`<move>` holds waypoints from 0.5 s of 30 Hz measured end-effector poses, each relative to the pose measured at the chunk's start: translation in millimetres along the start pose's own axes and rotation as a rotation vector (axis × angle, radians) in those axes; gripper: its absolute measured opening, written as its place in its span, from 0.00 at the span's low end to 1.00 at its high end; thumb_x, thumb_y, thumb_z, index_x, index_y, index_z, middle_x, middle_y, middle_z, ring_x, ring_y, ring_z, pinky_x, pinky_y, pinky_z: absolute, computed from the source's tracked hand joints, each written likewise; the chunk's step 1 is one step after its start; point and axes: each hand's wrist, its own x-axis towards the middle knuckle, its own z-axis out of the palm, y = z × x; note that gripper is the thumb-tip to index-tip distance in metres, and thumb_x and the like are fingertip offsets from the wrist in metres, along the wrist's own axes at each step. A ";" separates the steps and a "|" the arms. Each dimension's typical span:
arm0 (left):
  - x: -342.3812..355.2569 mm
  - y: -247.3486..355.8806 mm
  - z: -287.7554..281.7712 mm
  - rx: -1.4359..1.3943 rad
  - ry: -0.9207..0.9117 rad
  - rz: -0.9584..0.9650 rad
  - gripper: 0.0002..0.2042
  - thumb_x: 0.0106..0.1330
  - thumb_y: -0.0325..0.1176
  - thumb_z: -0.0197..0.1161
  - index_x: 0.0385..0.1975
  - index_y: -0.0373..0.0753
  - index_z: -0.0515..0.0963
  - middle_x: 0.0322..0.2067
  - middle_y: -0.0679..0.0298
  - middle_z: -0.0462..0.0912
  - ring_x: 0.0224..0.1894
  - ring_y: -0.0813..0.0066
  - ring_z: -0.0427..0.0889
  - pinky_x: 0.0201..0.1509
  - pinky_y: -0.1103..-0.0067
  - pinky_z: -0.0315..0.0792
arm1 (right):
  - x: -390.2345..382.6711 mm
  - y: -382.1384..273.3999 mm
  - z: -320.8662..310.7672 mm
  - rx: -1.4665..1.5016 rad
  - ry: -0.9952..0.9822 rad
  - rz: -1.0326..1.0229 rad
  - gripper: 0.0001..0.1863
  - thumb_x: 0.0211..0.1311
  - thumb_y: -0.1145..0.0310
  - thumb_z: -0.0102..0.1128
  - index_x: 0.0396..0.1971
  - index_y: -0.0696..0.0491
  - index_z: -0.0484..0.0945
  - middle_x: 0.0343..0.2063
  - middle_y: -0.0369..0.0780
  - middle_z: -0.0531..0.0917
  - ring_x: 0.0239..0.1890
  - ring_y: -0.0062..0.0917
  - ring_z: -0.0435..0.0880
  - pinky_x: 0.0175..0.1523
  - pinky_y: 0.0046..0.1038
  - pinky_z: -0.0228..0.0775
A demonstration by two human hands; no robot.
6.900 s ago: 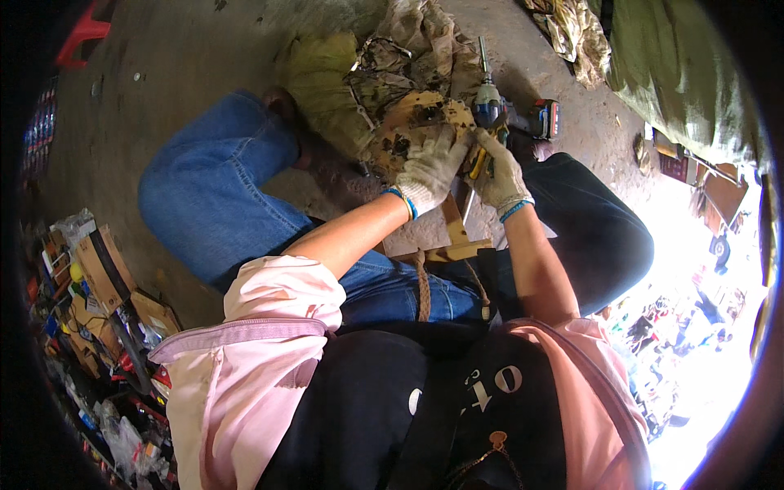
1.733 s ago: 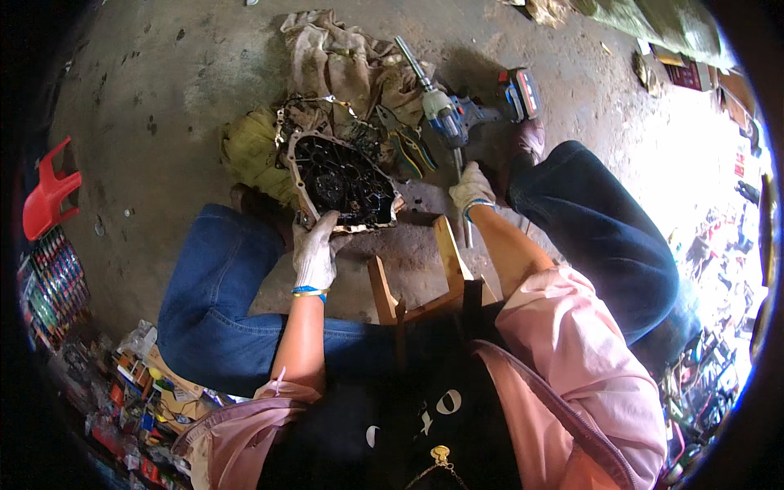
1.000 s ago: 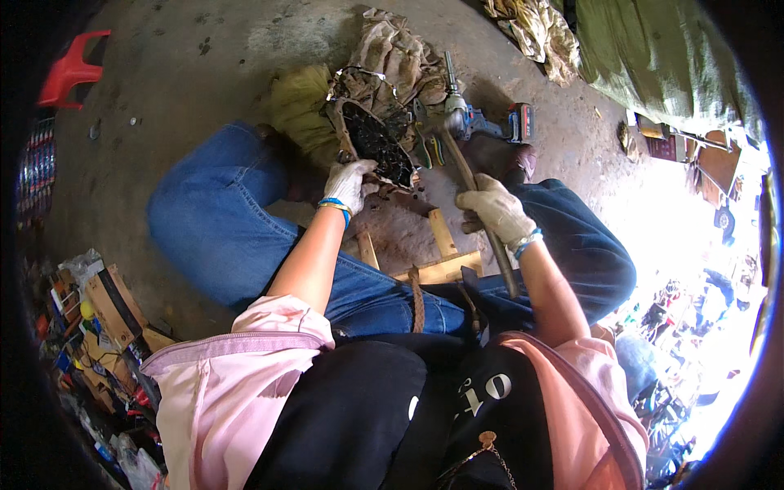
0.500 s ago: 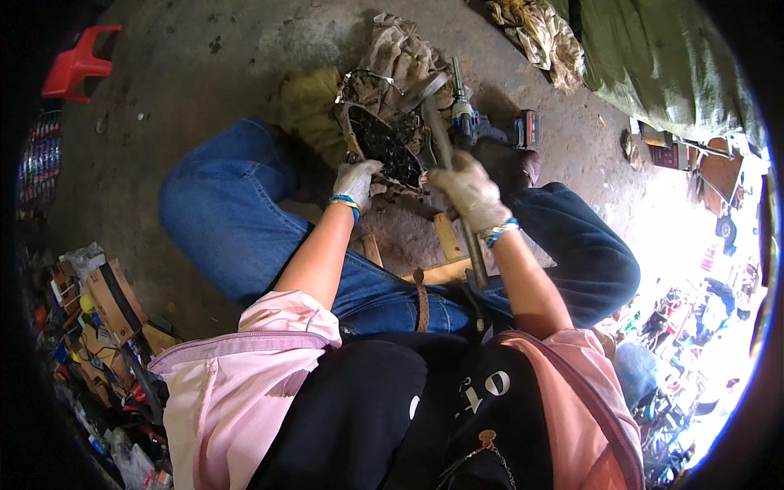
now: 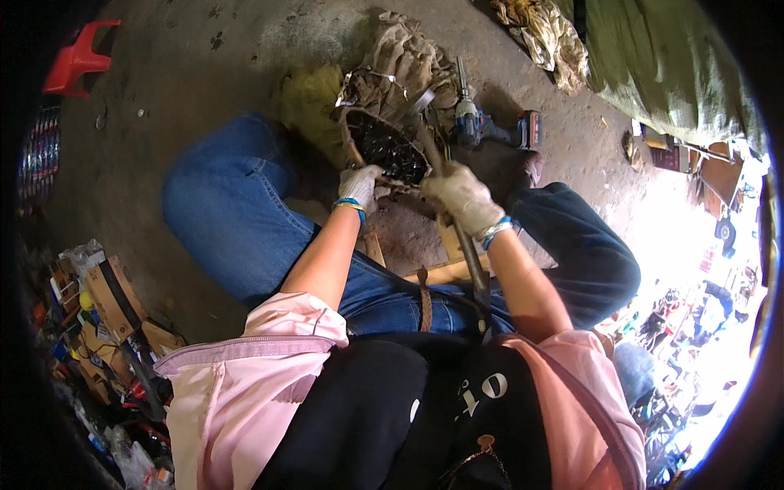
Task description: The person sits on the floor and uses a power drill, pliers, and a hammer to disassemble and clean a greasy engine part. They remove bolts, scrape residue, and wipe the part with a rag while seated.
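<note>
In front of me lies a dirty metal housing (image 5: 349,140), with a pale rim around a black, glossy hollow. My left hand (image 5: 358,186), in a whitish work glove, is closed on its near left rim. My right hand (image 5: 467,198), gloved too, wraps around the long handle of a hammer (image 5: 473,260). The handle's rear end points back toward my lap. The hammer's head is blurred by motion, near the housing's far right side; I cannot tell whether it touches. A brownish crumpled cloth (image 5: 402,51) lies just beyond the housing.
A cordless power tool (image 5: 469,121) with a long socket and a battery (image 5: 529,129) lies right of the housing. Wooden pieces (image 5: 449,269) are between my legs. A red plastic stool (image 5: 77,61) stands far left. Clutter (image 5: 106,327) fills the lower left; a green tarp (image 5: 653,65) hangs far right.
My right hand has shifted slightly left and down with the hammer, whose head has come lower toward the housing. The left hand keeps its hold on the rim.
</note>
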 end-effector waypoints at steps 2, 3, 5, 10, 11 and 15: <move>-2.4 -0.6 2.4 -0.008 -0.007 0.046 0.07 0.67 0.24 0.59 0.40 0.28 0.80 0.45 0.51 0.81 0.33 0.57 0.85 0.38 0.68 0.88 | -4.5 -9.8 -22.8 0.031 0.317 0.005 0.31 0.56 0.54 0.70 0.55 0.57 0.75 0.31 0.41 0.85 0.27 0.25 0.84 0.31 0.27 0.78; -4.5 0.0 3.8 -0.027 0.009 0.044 0.07 0.67 0.25 0.59 0.40 0.29 0.80 0.47 0.52 0.80 0.33 0.58 0.85 0.39 0.68 0.88 | -12.4 -15.5 -37.9 0.236 0.408 -0.023 0.27 0.57 0.57 0.70 0.52 0.57 0.76 0.27 0.39 0.83 0.23 0.24 0.82 0.24 0.27 0.76; -10.3 2.3 6.9 -0.083 -0.028 0.039 0.09 0.66 0.27 0.61 0.42 0.31 0.81 0.53 0.51 0.77 0.34 0.60 0.84 0.42 0.67 0.88 | -27.6 -27.8 -77.0 0.566 0.434 -0.244 0.12 0.62 0.65 0.65 0.40 0.54 0.75 0.19 0.33 0.77 0.13 0.19 0.73 0.15 0.23 0.67; -13.7 6.7 9.2 -0.004 -0.062 0.049 0.08 0.67 0.25 0.58 0.42 0.29 0.80 0.48 0.53 0.79 0.45 0.58 0.82 0.45 0.67 0.87 | -20.8 -36.8 -43.7 0.540 0.760 -0.322 0.13 0.60 0.67 0.63 0.42 0.54 0.75 0.21 0.36 0.77 0.17 0.21 0.77 0.20 0.23 0.71; -9.3 6.2 7.5 0.040 -0.085 0.067 0.08 0.68 0.25 0.58 0.41 0.30 0.80 0.47 0.53 0.79 0.44 0.59 0.82 0.45 0.66 0.87 | -17.2 -28.9 -8.4 0.109 0.744 -0.321 0.15 0.59 0.65 0.64 0.43 0.55 0.75 0.23 0.38 0.79 0.19 0.23 0.79 0.22 0.25 0.74; 12.7 -5.7 -9.1 0.223 -0.066 0.086 0.07 0.68 0.25 0.58 0.40 0.29 0.79 0.43 0.53 0.81 0.43 0.62 0.83 0.42 0.68 0.86 | -4.3 2.8 16.4 -0.248 -0.020 -0.287 0.15 0.58 0.66 0.63 0.45 0.51 0.81 0.37 0.47 0.82 0.37 0.34 0.85 0.41 0.33 0.79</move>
